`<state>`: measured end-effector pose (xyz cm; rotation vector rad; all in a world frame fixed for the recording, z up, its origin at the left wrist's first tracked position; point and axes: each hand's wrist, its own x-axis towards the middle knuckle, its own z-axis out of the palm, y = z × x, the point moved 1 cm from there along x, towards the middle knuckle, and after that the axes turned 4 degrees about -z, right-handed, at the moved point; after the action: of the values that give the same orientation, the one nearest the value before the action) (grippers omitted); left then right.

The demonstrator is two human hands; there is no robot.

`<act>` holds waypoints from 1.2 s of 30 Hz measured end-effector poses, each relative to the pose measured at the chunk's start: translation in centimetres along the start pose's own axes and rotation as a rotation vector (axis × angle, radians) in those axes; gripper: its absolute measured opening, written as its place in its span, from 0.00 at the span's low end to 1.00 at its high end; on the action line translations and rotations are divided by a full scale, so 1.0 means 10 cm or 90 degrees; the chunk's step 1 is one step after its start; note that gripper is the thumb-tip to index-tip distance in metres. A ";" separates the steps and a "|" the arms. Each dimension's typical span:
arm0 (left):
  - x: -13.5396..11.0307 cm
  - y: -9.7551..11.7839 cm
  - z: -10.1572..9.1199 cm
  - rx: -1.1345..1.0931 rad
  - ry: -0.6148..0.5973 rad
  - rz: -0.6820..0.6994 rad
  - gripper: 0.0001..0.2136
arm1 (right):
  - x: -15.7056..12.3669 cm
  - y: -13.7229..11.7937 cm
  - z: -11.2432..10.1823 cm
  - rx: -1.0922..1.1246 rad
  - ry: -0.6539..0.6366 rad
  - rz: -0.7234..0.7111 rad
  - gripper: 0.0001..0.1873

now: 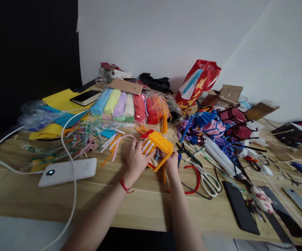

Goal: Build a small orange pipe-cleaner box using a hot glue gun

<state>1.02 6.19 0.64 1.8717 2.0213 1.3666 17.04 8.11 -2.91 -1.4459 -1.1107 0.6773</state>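
Note:
A yellow frame made of fuzzy pipe cleaners (pixel 161 142), with a red edge and white rows across its left side, is held between my two hands above the table's front half. My left hand (pixel 136 158) grips its left side, with the thumb reaching toward the opening. Around the lower right corner, my right hand (pixel 172 163) is closed on the frame, its fingertips partly hidden behind it. A pink pipe cleaner (pixel 119 143) curves beside my left hand. Dark-handled pliers (pixel 191 154) lie just right of my right hand, near white-handled scissors (pixel 210 183) and a bent red pipe cleaner (pixel 197 179).
Bundles of coloured pipe cleaners (pixel 119 104) lie at the back. A white power bank (pixel 68 172) with a cable is at left. Purple and blue pipe-cleaner pieces (pixel 205 122), a red bag (pixel 199 83) and a black phone (pixel 240 207) are at right.

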 end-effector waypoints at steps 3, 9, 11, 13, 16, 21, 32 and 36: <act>0.00 -0.01 0.00 0.007 -0.003 0.001 0.24 | 0.00 0.01 0.03 0.047 0.016 0.020 0.25; 0.00 -0.01 0.00 0.017 -0.012 0.006 0.25 | -0.02 0.04 0.05 0.120 0.036 0.047 0.29; 0.00 -0.01 0.00 0.021 -0.012 0.007 0.25 | -0.02 0.06 0.06 0.141 0.042 0.058 0.30; 0.01 -0.01 0.00 0.022 -0.007 0.004 0.25 | -0.03 0.08 0.07 0.160 0.047 0.073 0.31; 0.01 0.00 0.00 0.020 0.000 0.004 0.24 | -0.06 0.09 0.09 0.182 0.050 0.088 0.31; 0.00 0.00 -0.01 0.025 -0.007 0.008 0.24 | -0.09 0.03 0.11 0.193 0.047 0.075 0.31; 0.00 -0.02 0.00 0.028 -0.004 0.005 0.23 | -0.31 -0.26 -0.03 -0.070 0.061 -0.041 0.26; 0.02 -0.02 0.00 0.031 -0.005 -0.008 0.22 | -0.30 -0.26 -0.02 -0.054 0.024 -0.023 0.24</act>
<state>0.81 6.33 0.60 1.8766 2.0786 1.3167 15.37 5.06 -0.86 -1.5016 -1.1451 0.5815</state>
